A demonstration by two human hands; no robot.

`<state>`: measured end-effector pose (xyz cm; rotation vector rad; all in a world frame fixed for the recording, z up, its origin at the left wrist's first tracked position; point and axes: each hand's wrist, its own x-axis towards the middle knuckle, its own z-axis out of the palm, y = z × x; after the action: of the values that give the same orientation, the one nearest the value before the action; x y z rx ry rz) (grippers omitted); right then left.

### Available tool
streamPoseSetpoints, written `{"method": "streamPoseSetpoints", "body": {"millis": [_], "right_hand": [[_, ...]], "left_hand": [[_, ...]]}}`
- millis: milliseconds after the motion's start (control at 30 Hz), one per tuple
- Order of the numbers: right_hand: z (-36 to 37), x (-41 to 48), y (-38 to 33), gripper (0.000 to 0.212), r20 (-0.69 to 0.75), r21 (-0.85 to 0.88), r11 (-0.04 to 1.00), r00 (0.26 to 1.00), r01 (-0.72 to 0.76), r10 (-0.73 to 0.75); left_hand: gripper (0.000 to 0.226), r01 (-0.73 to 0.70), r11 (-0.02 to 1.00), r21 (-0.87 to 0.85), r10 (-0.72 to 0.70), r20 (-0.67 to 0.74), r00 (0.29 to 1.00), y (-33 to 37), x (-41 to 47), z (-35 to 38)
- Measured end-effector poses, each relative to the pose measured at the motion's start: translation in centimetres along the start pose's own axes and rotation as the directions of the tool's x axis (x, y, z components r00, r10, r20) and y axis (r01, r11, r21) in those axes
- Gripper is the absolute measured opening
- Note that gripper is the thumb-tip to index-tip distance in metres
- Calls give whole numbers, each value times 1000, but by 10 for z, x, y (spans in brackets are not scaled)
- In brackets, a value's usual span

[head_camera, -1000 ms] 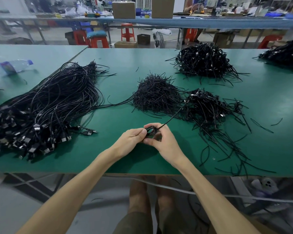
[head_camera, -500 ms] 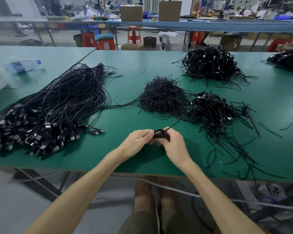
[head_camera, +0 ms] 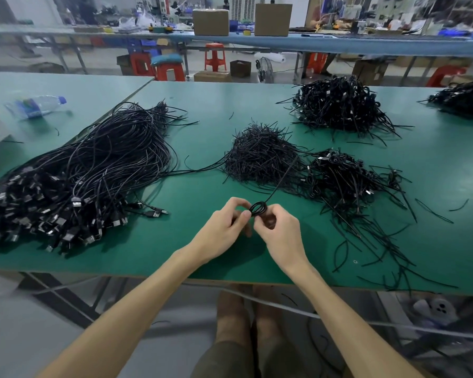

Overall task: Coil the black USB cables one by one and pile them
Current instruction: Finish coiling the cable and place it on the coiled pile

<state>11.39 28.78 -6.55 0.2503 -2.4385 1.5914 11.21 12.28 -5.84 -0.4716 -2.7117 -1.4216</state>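
Observation:
Between my two hands is a small black coil of USB cable (head_camera: 258,208), held just above the green table (head_camera: 202,244). My left hand (head_camera: 224,227) pinches its left side with thumb and forefinger. My right hand (head_camera: 277,230) grips the coil from the right, fingers curled round it. A straight black strand runs from the coil up and right toward the heap of thin black ties (head_camera: 260,156). A big bundle of uncoiled cables (head_camera: 74,175) lies at the left. The pile of coiled cables (head_camera: 347,178) sits at the right.
A larger coiled pile (head_camera: 342,105) lies at the back right, another (head_camera: 464,99) at the far right edge. A plastic bottle (head_camera: 36,106) rests on the left table. Loose ties (head_camera: 393,249) are scattered at the front right. Stools and boxes stand beyond the table.
The coil sits a little higher between my fingertips. My left fingers have shifted to pinch its left side, and my right hand has turned more over it.

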Motion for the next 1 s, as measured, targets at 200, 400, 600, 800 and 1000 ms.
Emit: {"method": "streamPoseSetpoints", "body": {"millis": [200,400,600,800,1000], "right_hand": [[-2,2,1,13,-11,77,997,999,-31,32],[-10,1,5,4,98,236,969,994,-70,48],[-8,3,7,4,182,253,965,983,-70,24],[-10,1,7,5,239,396,903,968,-166,74],[-13,1,8,3,256,426,888,964,-174,66]], "left_hand": [[38,63,977,-202,-52,58,997,17,-12,-4],[59,7,994,-112,36,377,925,28,-14,-32],[53,-176,932,318,98,246,964,23,-12,-34],[34,-305,716,628,339,70,938,27,-12,-32],[31,-194,759,622,219,36,975,29,-5,-20]]}}
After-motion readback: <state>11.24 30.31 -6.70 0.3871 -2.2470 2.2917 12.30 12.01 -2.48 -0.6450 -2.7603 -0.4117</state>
